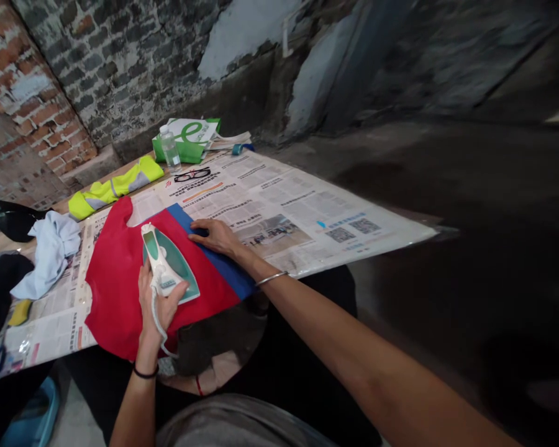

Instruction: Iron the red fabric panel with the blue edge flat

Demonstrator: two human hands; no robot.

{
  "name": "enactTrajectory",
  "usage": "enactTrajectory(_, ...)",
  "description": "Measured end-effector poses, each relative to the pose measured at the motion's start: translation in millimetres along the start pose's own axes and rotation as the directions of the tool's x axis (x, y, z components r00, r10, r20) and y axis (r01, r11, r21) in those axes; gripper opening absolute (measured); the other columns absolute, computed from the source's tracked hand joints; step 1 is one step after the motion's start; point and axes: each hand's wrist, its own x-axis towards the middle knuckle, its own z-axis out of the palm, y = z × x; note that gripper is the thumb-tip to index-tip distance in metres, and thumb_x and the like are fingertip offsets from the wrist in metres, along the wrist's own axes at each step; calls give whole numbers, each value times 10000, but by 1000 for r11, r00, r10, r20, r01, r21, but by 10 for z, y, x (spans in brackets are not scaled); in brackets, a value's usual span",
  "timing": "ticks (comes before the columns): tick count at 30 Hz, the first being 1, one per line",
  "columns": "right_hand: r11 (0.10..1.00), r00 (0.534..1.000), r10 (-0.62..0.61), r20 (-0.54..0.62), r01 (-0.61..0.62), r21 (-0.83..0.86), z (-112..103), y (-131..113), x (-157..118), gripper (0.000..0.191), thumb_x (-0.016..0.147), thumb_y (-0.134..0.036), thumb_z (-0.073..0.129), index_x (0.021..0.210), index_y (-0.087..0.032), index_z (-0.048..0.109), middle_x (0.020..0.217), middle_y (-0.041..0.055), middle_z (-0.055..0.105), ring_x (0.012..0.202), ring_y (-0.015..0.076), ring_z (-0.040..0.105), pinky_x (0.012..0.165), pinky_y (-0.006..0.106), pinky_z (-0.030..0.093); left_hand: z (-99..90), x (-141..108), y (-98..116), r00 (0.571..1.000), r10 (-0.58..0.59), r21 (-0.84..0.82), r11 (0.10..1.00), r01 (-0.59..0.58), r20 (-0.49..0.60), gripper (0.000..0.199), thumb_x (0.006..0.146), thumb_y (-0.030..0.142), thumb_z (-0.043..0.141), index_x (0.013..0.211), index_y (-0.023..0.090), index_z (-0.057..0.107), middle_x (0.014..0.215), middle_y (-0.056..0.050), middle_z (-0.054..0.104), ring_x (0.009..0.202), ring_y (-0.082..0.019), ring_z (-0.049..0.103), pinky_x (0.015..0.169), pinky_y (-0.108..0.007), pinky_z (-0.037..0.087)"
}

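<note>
Item one, as I read it from my remote seat: a white-and-green steam iron point(165, 264), sole down on a red fabric panel point(128, 292), which lies spread on newspaper point(279, 211) at the near edge of the bench point(107, 175). Its white cord point(157, 326) trails from the iron's rear toward me.

Item two: a blue fabric band point(221, 262), running along one edge of the red panel.

Item three: the left hand point(161, 304), clamped around the iron's handle, with a black wristband point(145, 372) on that wrist.

Item four: the right hand point(214, 237), open and flat on the blue band, beside the iron but not touching it, with a metal bangle point(271, 278) on the wrist.

Further out on the newspaper: black-framed glasses point(192, 175) lie folded beyond the red panel, and a crumpled pale blue cloth point(49, 254) sits to its left. A folded yellow hi-vis garment point(114, 187) lies at the far left, just beside the newspaper.

At the far end of the bench, I log a plastic water bottle point(170, 149), standing upright against a green-and-white bag point(186, 139). Behind them rises a worn brick wall point(121, 62).
</note>
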Motion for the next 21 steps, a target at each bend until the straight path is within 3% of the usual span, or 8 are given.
enactTrajectory(6,999,999,-33,-2,33,-7,-10,-13,6,278,892,-343,777,1141,-232,836,1289,72,811,1239,301,746,1144,451,553,-189,-612,-99,1000,3,96,995,-6,28,632,863,530,784,1424,261,676,1528,-145,650,1507,-389,526,1229,-587,476)
enactTrajectory(10,999,999,-32,-7,32,-12,-12,-25,0,276,893,-337,773,1139,-232,839,1279,72,814,1238,299,747,1145,446,554,-205,-812,-164,1000,11,138,990,-10,-4,678,853,558,798,1449,264,662,1520,-143,653,1530,-397,498,1244,-590,458)
enactTrajectory(15,1000,1000,-27,-11,27,2,10,20,-1,288,892,-362,778,1142,-235,839,1289,82,809,1236,306,748,1146,464,558,-186,-637,-135,999,19,74,997,-22,32,639,843,546,809,1402,261,686,1494,-139,672,1528,-387,499,1280,-600,408)
enactTrajectory(21,1000,1000,-9,1,9,22,18,48,-1,307,885,-382,791,1153,-238,837,1307,84,802,1261,318,735,1159,489,546,-89,-91,-95,998,-38,-58,997,41,48,531,876,474,778,1344,234,704,1510,-159,651,1532,-398,485,1291,-618,372)
